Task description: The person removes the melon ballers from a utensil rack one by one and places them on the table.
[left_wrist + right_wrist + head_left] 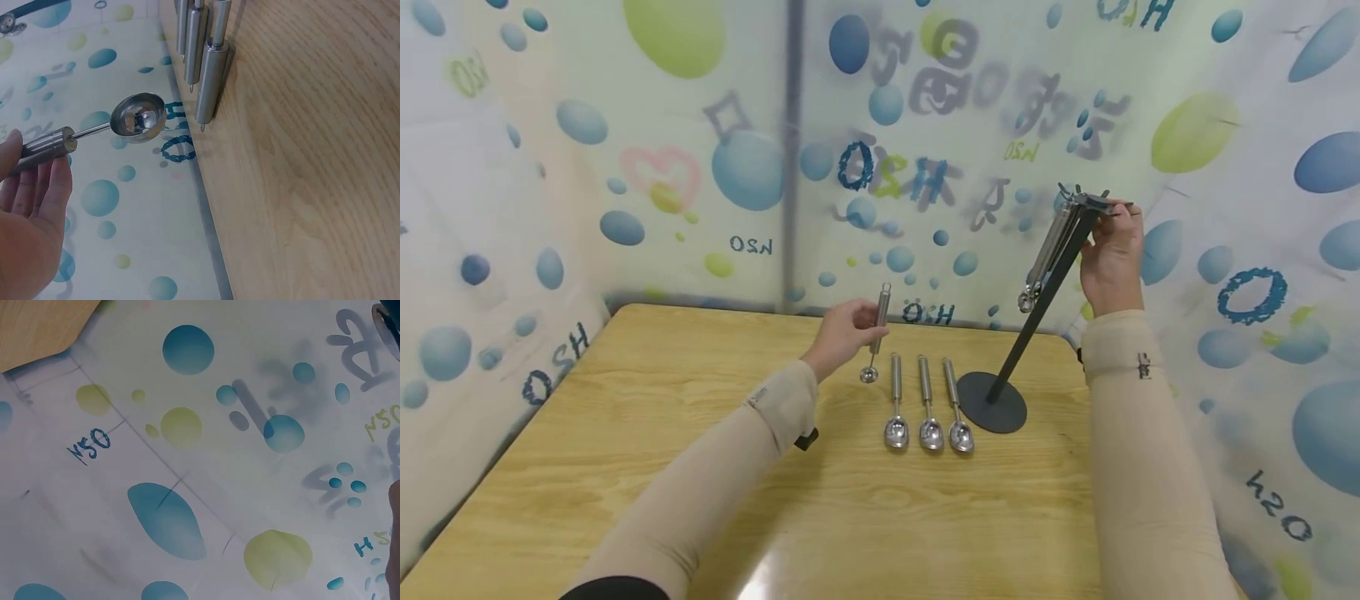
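Note:
In the head view my left hand (844, 335) pinches a small round metal scoop (880, 321) by its handle, bowl downward, above the table's far part. The left wrist view shows its round, shiny bowl (139, 117) on a thin neck. My right hand (1114, 258) grips the top of a dark utensil stand (1037, 308) at the right. Steel-handled utensils (1051, 250) hang from the left side of its hooks, their small bowls low. Three larger scoops (931, 435) lie side by side between my left hand and the stand's round base (972, 408).
The wooden table (700, 433) reaches back to a patterned curtain (880, 225) that also closes off both sides. The stand's base sits near the table's right edge. A dark wrist strap (807, 439) shows below my left sleeve.

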Demonstrator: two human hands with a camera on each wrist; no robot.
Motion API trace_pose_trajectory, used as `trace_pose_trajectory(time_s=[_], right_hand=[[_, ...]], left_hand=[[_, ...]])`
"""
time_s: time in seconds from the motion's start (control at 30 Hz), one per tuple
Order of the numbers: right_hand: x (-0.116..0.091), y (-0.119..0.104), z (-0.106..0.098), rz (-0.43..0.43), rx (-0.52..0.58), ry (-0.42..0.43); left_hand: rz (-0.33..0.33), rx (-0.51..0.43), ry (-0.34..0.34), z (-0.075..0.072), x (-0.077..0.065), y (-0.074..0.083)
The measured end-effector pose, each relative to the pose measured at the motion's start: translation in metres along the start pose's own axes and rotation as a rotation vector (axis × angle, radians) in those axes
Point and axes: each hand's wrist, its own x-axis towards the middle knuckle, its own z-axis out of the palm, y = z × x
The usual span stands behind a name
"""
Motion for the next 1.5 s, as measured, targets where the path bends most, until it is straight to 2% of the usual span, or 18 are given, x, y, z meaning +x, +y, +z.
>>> trace_pose_trajectory(time_s=[0.23,0.5,0.6,1.0,1.37,1.5], right_hand=[[0.003,-0.002,0.000,0.029,0.025,-0.039],[0.004,-0.005,-0.005,0.104,0.148,-0.120],[0.004,-0.006,-0.007,0.108,0.144,-0.137],[0.007,-0.007,-0.006,0.138,0.100,-0.150],[0.006,-0.006,-0.005,0.153,0.139,-0.140],[0.004,-0.005,-0.005,0.159,0.147,-0.142]], left_hand=[[-0.016,-0.002,-0.024,0.003,-0.004,-0.006],[-0.043,-0.028,-0.061,0.007,-0.011,-0.007],[-0.056,-0.048,-0.075,0.007,-0.013,-0.010],[-0.125,-0.117,-0.111,0.012,-0.018,-0.023],[-0.192,-0.143,-0.127,0.014,-0.026,-0.036],[-0.197,-0.135,-0.126,0.015,-0.028,-0.039]])
